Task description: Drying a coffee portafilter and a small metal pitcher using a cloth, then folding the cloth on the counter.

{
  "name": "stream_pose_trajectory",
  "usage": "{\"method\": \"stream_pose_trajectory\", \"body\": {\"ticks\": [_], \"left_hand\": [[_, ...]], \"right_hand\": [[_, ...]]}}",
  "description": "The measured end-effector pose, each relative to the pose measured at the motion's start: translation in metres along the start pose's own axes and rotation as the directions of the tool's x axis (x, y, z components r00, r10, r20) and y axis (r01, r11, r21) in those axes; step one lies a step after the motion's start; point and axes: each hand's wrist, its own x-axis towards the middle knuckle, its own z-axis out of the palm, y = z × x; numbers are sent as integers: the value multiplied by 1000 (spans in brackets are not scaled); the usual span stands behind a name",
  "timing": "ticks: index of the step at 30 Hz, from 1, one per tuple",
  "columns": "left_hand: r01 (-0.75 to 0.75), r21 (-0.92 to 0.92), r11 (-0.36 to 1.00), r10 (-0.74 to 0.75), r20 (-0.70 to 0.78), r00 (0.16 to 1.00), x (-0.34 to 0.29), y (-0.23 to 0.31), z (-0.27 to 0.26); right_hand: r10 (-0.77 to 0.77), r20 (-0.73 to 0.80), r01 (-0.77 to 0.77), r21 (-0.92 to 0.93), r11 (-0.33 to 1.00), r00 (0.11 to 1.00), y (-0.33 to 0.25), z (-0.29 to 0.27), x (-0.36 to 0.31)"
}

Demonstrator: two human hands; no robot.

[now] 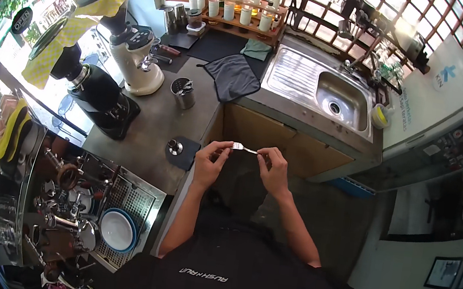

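A small metal fork [246,149] spans the gap between my two hands, out in front of my body and past the counter's edge. My left hand [211,162] pinches it at the tined end. The far end of its handle sits between the fingertips of my right hand [272,170]. To the left on the counter stands a metal cup [182,93] with cutlery in it. Closer to my left wrist, a metal tamper [174,147] rests on a dark mat [185,155].
A steel sink [342,100] lies ahead to the right, with a grey cloth [232,78] left of it. Two coffee grinders [134,61] line the left counter. An espresso machine [68,210] with stacked plates [117,230] is at lower left. Bottles [229,7] fill a wooden rack behind.
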Motion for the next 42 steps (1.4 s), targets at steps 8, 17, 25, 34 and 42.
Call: {"method": "stream_pose_trajectory", "body": {"ticks": [8, 17, 25, 34, 42], "left_hand": [[39, -55, 998, -39, 8, 999, 80, -20, -10], [95, -69, 993, -96, 0, 995, 141, -46, -4], [31, 76, 997, -29, -33, 999, 242, -78, -3], [195, 170, 966, -170, -149, 974, 397, -188, -5], [361, 479, 800, -225, -318, 921, 481, -277, -18]], "right_hand": [[150, 23, -151, 30, 988, 988, 21, 42, 63], [134, 92, -123, -113, 986, 987, 77, 78, 136], [106, 314, -61, -148, 987, 943, 140, 119, 253], [-30, 304, 108, -244, 964, 952, 210, 148, 403], [154, 358, 2, -399, 917, 921, 275, 193, 497]]}}
